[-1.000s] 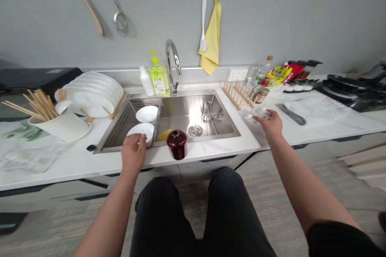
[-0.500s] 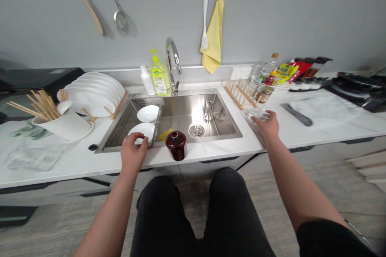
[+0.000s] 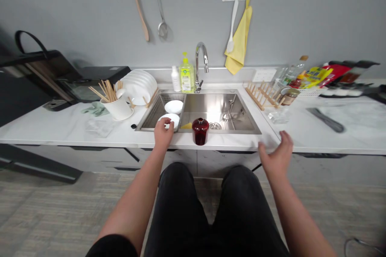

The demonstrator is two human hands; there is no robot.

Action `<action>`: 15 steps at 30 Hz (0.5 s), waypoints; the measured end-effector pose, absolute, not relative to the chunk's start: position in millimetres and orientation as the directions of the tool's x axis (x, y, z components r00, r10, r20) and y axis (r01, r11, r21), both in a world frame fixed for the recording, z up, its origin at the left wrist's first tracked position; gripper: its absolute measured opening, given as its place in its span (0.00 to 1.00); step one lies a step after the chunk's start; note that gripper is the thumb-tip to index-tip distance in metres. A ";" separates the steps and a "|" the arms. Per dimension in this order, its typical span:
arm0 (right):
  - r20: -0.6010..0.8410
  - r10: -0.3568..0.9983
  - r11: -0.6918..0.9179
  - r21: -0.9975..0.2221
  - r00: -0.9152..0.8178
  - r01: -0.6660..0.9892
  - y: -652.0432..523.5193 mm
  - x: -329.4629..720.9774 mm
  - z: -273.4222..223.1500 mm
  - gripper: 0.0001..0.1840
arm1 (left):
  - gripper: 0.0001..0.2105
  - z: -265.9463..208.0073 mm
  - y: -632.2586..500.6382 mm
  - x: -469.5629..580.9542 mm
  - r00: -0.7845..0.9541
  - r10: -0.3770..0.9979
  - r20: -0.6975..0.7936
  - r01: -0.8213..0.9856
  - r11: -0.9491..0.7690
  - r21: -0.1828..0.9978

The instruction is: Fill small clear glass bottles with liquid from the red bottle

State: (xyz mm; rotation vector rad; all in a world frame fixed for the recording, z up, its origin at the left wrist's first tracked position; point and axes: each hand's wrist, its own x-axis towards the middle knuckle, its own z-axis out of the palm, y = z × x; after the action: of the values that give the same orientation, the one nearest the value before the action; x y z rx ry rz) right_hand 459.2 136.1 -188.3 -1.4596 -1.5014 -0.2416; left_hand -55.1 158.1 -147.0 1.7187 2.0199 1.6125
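At the sink's front left edge is my left hand (image 3: 163,133), its fingers bent with a gap between thumb and fingertips. It overlaps the nearer white bowl (image 3: 173,119) from my viewpoint; whether it touches the rim I cannot tell. My right hand (image 3: 276,156) hangs with fingers spread and nothing in it, at the counter's front edge. Beyond it lies a crumpled clear plastic item (image 3: 278,115). Between my hands, a dark red glass jar with a narrow neck (image 3: 200,131) stands upright on the counter in front of the sink.
A second white bowl (image 3: 173,107) sits in the wire basket (image 3: 150,109) inside the steel sink (image 3: 208,106). Left are a white chopstick holder (image 3: 118,108) and racked plates (image 3: 138,84). Right stand a wooden rack (image 3: 261,94), a small jar (image 3: 290,96) and a dark grey utensil (image 3: 327,120).
My right hand has drawn back from the clear plastic item, and its fingers have spread. The view has swung left. My left hand stays by the nearer bowl.
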 end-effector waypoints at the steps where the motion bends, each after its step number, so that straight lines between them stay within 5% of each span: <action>1: 0.701 0.692 0.283 -0.485 0.173 0.828 110.8 446.0 -202.3 0.44 | 0.10 -147.5 152.0 -56.8 -0.385 0.733 0.560 0.700 -0.163 0.695; 3: 0.508 0.856 0.267 -0.597 0.099 0.756 66.3 428.0 -234.4 0.24 | 0.12 -147.4 134.6 -67.0 -0.403 0.710 0.578 0.700 -0.168 0.694; 5: 0.211 0.977 0.170 -0.756 -0.009 0.632 34.7 421.0 -267.6 0.22 | 0.13 -144.9 113.2 -89.2 -0.461 0.650 0.604 0.712 -0.135 0.689; 7: 0.094 0.994 0.109 -0.841 -0.055 0.530 18.6 421.5 -294.6 0.23 | 0.13 -139.2 93.0 -124.4 -0.540 0.530 0.654 0.753 -0.043 0.657; 11: 0.092 0.994 0.107 -0.894 -0.056 0.434 25.3 423.9 -309.2 0.25 | 0.25 -120.0 71.8 -213.5 -0.610 0.344 0.713 0.790 0.203 0.578; 15: 0.183 0.983 0.180 -0.897 -0.030 0.403 52.2 408.5 -273.6 0.24 | 0.43 -98.5 73.4 -277.2 -0.806 0.288 0.517 0.592 0.377 0.712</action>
State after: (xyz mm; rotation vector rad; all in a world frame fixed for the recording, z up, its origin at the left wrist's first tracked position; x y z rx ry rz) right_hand 408.5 52.2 -273.6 -1.3605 -1.5820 0.8345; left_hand -277.2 73.4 -98.5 0.9442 2.8494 1.7086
